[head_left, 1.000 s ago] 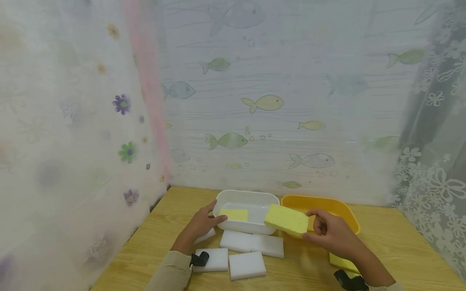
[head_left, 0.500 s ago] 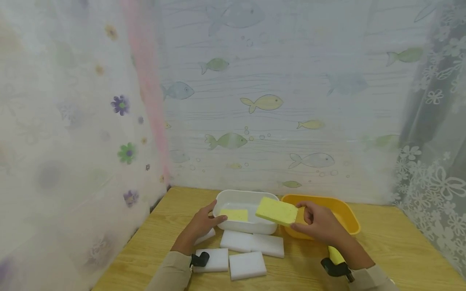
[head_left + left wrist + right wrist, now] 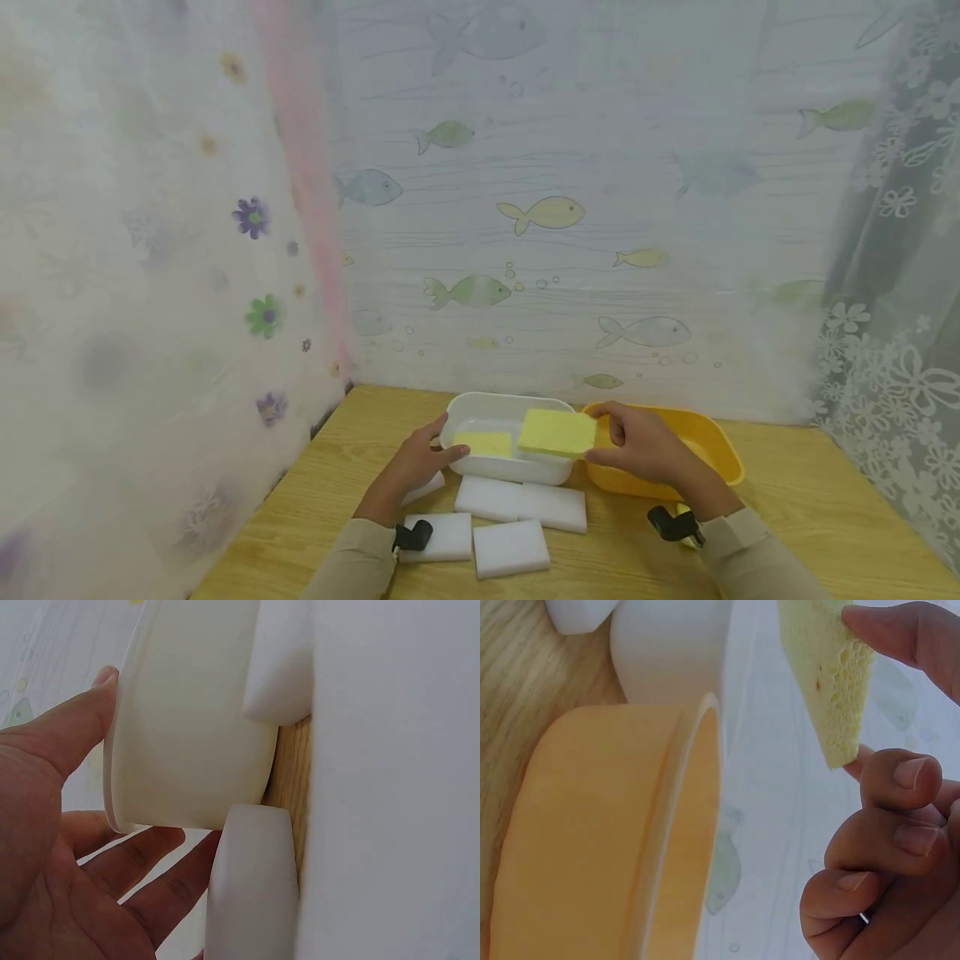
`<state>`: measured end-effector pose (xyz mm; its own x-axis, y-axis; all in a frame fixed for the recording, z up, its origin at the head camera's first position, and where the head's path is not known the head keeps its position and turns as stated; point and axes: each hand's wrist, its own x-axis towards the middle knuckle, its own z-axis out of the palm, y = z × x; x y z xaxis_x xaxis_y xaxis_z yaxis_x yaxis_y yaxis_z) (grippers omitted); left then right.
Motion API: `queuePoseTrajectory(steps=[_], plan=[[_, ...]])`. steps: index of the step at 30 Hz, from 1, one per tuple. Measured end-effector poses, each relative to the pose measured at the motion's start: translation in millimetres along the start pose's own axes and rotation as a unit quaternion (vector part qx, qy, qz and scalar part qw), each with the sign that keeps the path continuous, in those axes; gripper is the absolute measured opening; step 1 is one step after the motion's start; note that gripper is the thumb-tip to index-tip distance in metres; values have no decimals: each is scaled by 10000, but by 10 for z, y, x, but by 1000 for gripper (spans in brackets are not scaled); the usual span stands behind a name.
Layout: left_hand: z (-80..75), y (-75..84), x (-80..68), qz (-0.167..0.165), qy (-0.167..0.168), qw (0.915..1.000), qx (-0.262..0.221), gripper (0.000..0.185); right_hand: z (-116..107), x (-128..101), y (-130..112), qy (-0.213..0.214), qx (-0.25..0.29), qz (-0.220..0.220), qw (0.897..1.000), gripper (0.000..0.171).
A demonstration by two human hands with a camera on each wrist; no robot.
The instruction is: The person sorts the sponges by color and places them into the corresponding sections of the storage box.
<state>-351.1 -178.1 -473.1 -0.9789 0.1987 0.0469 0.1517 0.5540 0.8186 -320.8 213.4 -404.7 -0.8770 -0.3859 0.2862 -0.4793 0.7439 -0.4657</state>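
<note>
My right hand (image 3: 641, 443) pinches a yellow sponge (image 3: 557, 433) by its right end, between thumb and forefinger, over the right part of a white plastic tub (image 3: 513, 473). Its other fingers are curled in beside the sponge in the right wrist view. The left hand (image 3: 415, 461) grips the tub's left end; in the left wrist view the thumb (image 3: 94, 712) lies at the rim and the fingers go round the outer wall. Another yellow sponge (image 3: 482, 444) lies flat inside the tub at the left.
A yellow-orange tub (image 3: 723, 450) stands right of the white one. Several white sponges (image 3: 512, 548) lie on the wooden table (image 3: 600, 567) in front. Part of a yellow piece (image 3: 683, 512) shows beneath the right wrist. A fish-print curtain (image 3: 555, 267) hangs behind.
My right hand has carried the yellow sponge leftward, from the gap between the tubs to over the white tub, turning it flatter. The left hand has stayed on the tub.
</note>
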Motion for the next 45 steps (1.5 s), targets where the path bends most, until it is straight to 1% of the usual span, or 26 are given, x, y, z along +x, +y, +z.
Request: queuePoseTrajectory(steps=[3, 6, 10, 15, 18, 24, 30, 35, 42, 45], plan=[[-3, 10, -7, 7, 17, 10000, 42, 98, 19, 49, -21, 47, -44, 100, 9999, 59], [-6, 16, -12, 4, 6, 10000, 40, 97, 54, 88, -53, 169, -227, 258, 9993, 62], [-5, 8, -7, -5, -4, 10000, 34, 97, 124, 132, -105, 261, -497, 679, 9961, 66], [-2, -7, 5, 10, -15, 10000, 53, 97, 201, 173, -195, 259, -550, 1215, 9907, 71], [-1, -8, 10, 44, -43, 10000, 16, 96, 231, 198, -246, 289, -573, 1413, 9879, 73], [-2, -14, 15, 53, -30, 10000, 32, 97, 291, 250, -318, 370, -602, 1575, 9850, 74], [10, -7, 11, 53, -40, 10000, 24, 98, 367, 298, -322, 343, -664, 1803, 9808, 73], [12, -7, 5, 25, -19, 10000, -8, 98, 403, 325, -327, 326, -663, 1945, 9781, 76], [9, -13, 7, -4, 14, 10000, 39, 98, 447, 345, -334, 339, -690, 1967, 9775, 78], [8, -13, 6, -23, 29, 10000, 58, 98, 465, 354, -354, 367, -739, 1981, 9767, 74]])
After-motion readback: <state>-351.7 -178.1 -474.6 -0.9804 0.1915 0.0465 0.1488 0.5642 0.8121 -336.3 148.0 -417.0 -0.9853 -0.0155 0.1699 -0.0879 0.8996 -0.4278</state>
